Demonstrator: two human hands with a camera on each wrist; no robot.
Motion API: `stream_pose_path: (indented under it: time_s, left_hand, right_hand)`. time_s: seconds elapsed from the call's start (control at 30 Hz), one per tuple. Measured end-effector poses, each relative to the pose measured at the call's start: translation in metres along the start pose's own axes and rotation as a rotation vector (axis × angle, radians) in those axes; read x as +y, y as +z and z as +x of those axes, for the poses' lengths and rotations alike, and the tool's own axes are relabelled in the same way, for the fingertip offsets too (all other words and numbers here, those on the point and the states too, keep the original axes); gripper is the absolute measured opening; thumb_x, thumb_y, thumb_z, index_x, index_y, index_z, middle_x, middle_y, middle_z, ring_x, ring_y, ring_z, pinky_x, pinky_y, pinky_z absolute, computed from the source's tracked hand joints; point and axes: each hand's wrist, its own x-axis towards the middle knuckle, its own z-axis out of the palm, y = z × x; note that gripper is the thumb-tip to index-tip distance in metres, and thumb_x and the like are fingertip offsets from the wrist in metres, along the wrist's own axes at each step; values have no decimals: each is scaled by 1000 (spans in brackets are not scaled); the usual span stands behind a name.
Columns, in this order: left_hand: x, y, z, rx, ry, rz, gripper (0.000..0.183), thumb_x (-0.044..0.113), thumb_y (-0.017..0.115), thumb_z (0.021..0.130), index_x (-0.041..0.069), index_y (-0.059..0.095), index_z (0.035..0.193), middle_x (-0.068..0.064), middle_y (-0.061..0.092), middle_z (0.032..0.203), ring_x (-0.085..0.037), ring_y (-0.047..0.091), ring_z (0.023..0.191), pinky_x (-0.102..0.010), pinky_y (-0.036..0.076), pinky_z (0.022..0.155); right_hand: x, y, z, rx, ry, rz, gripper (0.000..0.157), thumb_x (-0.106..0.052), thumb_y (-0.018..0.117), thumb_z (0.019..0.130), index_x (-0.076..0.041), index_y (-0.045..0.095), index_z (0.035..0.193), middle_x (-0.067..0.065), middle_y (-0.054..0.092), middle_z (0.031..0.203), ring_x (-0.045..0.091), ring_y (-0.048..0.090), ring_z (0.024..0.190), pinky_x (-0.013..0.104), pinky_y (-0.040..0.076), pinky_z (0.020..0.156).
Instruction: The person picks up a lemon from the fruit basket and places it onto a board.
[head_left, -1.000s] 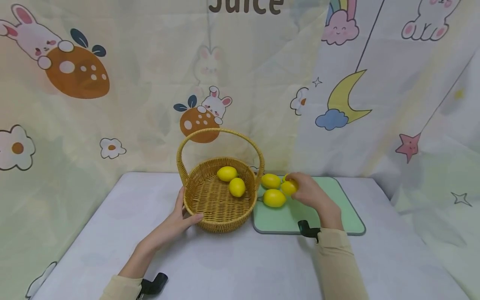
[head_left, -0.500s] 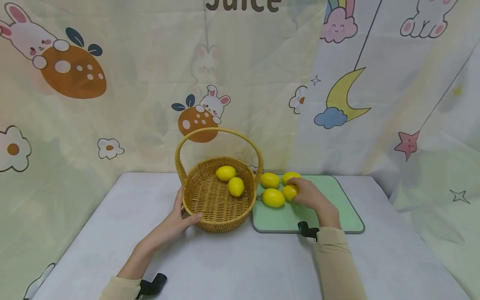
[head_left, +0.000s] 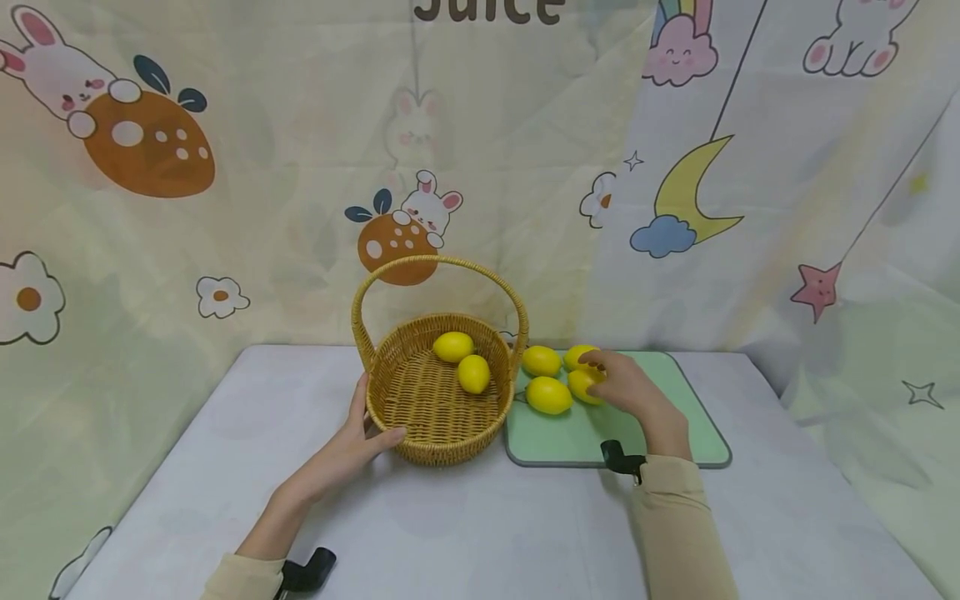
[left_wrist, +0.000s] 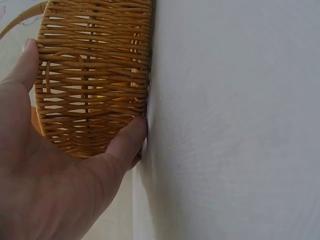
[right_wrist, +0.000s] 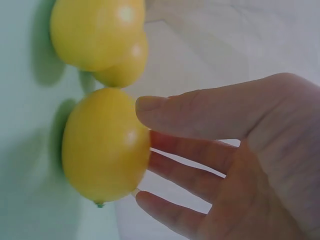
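Observation:
A round wicker basket [head_left: 442, 454] with a tall arched handle stands on the table. Inside it lie two yellow lemons [head_left: 473, 374]. My left hand [head_left: 352, 437] holds the basket's left side, thumb on the front rim and fingers spread along the woven wall. On a green cutting board [head_left: 675, 425] sit several more lemons in a close group. Beside the front right lemon [right_wrist: 105, 145] is my right hand [head_left: 633, 387], its thumb and fingers loosely extended. In the right wrist view the fingertips [right_wrist: 150, 102] are right at that lemon's side, not wrapped around it.
The board lies right of the basket, near the table's back edge. White cloth covers the table [head_left: 480, 533]. A printed curtain [head_left: 510, 167] hangs behind. Two lemons [head_left: 542, 361] sit between the basket and my right hand.
The lemon in my right hand has come down onto the board, in front of the back right one. My right fingers have loosened and drawn back rightward. My left hand stays on the basket.

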Motion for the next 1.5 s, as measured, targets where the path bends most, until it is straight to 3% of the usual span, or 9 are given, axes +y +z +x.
stream_pose_path:
  time_s: [0.43,0.6,0.83,1.2,1.5]
  left_hand:
    - [2,0,-2,-3,-15,0,109,44,65,94,46,-29,148,-4,-22,166,-41,-6,154,-69,9,117]
    - [1,1,-2,-4,-16,2,109,44,65,94,45,-29,149,-4,-22,166,-40,-5,154,-67,9,118]
    - [1,0,-2,1,-2,0,108,44,64,94,44,-29,150,-4,-21,166,-41,-4,154,-65,10,119]
    - [-2,0,-2,-11,-5,-7,108,43,64,95,47,-29,148,-5,-21,166,-41,-3,154,-66,9,119]
    - [-1,0,-1,-4,0,-3,108,44,65,94,46,-28,149,-4,-20,166,-41,-3,154,-68,8,118]
  right_hand:
    - [-24,-14,-9,3,-36,38,47,-11,60,94,-4,54,140,19,53,144,43,48,130,62,41,106]
    - [-44,-18,-16,4,-62,32,48,-11,61,93,-7,54,140,18,55,143,42,50,129,61,42,105]
    - [-79,-20,-26,-10,-161,16,48,-10,62,93,-9,55,141,14,56,143,39,55,124,57,47,102]
    - [-118,-8,-31,-15,-287,-16,46,-10,66,91,-9,59,136,8,62,137,29,61,119,48,50,101]
    - [-141,11,-29,-58,-319,-39,45,-14,69,92,-11,60,136,4,62,136,25,58,124,45,49,103]
